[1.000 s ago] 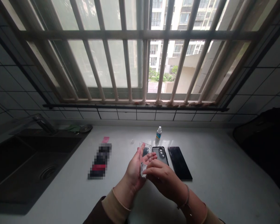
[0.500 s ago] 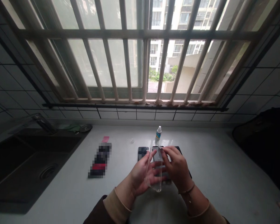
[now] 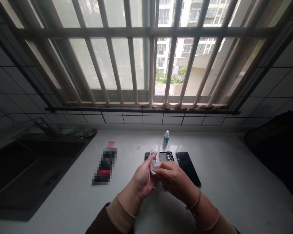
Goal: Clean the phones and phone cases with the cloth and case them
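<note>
A clear phone case (image 3: pixel 150 174) rests in my left hand (image 3: pixel 142 180), whose fingers are wrapped behind it and mostly hidden. My right hand (image 3: pixel 174 177) pinches a small white wipe (image 3: pixel 155 165) and presses it against the inside of the case. Just beyond my hands lie a phone (image 3: pixel 146 156), partly covered, and a dark-rimmed phone case (image 3: pixel 163 156) with camera cutouts. To the right of my right hand, a black phone (image 3: pixel 188 169) lies flat on the counter.
A small white bottle (image 3: pixel 166 139) with a blue label stands behind the phones. On the left are a pink slip (image 3: pixel 110 144), a pixelated dark item (image 3: pixel 104 165) and a sink (image 3: pixel 5 182) with a tap (image 3: pixel 47 128). A black bag (image 3: pixel 280 146) sits at the right.
My right hand has come down and left, bringing the wipe from the case's upper edge onto its inside. The clear case has tilted, and the black phone shows more fully.
</note>
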Demonstrator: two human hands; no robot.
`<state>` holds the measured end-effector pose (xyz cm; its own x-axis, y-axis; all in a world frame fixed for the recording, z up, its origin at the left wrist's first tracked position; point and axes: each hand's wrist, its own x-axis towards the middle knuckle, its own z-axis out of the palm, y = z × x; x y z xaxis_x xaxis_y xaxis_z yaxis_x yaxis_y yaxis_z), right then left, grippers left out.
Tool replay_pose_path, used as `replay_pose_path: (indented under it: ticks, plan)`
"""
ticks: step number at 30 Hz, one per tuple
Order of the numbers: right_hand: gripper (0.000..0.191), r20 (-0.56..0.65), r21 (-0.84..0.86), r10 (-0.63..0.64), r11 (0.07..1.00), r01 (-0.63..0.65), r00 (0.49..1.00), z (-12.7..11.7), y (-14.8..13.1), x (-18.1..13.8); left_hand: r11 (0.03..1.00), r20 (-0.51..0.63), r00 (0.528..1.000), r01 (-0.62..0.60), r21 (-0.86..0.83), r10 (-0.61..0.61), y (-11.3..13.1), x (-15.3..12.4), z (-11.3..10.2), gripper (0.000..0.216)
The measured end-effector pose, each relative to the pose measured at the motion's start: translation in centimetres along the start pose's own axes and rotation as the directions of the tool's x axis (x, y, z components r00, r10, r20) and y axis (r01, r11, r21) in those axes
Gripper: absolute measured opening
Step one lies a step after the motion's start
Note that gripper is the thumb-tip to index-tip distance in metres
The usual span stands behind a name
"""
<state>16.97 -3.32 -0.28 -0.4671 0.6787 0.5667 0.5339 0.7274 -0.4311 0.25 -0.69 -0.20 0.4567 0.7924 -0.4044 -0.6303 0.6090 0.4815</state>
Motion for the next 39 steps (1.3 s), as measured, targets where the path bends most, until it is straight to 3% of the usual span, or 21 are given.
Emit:
replay_pose_path:
  ticks: [6,9,12,14,16,17,18,19,21,24,26,30,39]
  plan:
    - [0.02,0.129,0.281,0.032,0.957,-0.067,0.991,-0.4,-2.2,0.3,0.994,-0.099,0.991,-0.083,0.073,0.09,1.1,-0.2,0.0,0.068]
    - [0.023,0.106,0.36,0.111,0.922,-0.142,0.988,-0.2,-2.4,0.5,0.991,-0.089,0.991,-0.094,0.096,0.103,1.2,-0.4,0.2,0.069]
    - [0.028,0.04,0.469,0.277,0.843,-0.262,0.96,0.1,-1.6,0.4,0.99,-0.066,0.993,-0.096,0.106,0.103,1.1,-0.7,0.5,0.069]
    - [0.033,-0.065,0.537,0.469,0.76,-0.365,0.881,0.1,-0.6,0.0,0.987,-0.023,0.995,-0.091,0.132,0.094,1.0,-1.0,0.8,0.067]
    - [0.039,-0.236,0.555,0.645,0.703,-0.444,0.727,-0.3,0.5,-0.4,0.98,0.022,0.996,-0.092,0.177,0.09,0.9,-1.3,0.9,0.067]
    - [0.039,-0.322,0.525,0.68,0.708,-0.474,0.659,-0.6,1.0,-0.5,0.975,0.041,0.995,-0.094,0.199,0.088,0.9,-1.4,0.9,0.068]
    - [0.038,-0.396,0.47,0.671,0.734,-0.489,0.627,-0.9,1.3,-0.6,0.972,0.059,0.995,-0.092,0.218,0.081,0.8,-1.6,0.9,0.068]
    - [0.035,-0.435,0.401,0.633,0.773,-0.492,0.64,-1.2,1.6,-0.6,0.968,0.078,0.994,-0.093,0.232,0.077,0.7,-1.6,0.9,0.065]
    - [0.029,-0.468,0.257,0.519,0.854,-0.452,0.715,-1.4,1.7,-0.6,0.963,0.125,0.99,-0.095,0.252,0.065,0.4,-1.8,0.8,0.052]
    - [0.022,-0.406,0.12,0.377,0.925,-0.361,0.832,-1.0,1.4,-0.3,0.953,0.217,0.976,-0.09,0.288,0.027,0.1,-1.9,0.9,0.037]
    - [0.02,-0.346,0.073,0.324,0.945,-0.319,0.88,-0.3,1.1,-0.3,0.95,0.248,0.969,-0.089,0.3,0.013,-0.1,-1.9,1.0,0.038]
    - [0.021,-0.292,0.002,0.26,0.962,-0.272,0.92,0.6,1.0,-0.4,0.948,0.224,0.974,-0.089,0.305,0.019,-0.1,-1.8,0.9,0.041]
    - [0.025,-0.187,-0.007,0.166,0.985,-0.171,0.968,0.3,1.1,-0.1,0.952,0.2,0.974,-0.156,0.262,0.104,0.4,-1.2,0.3,0.034]
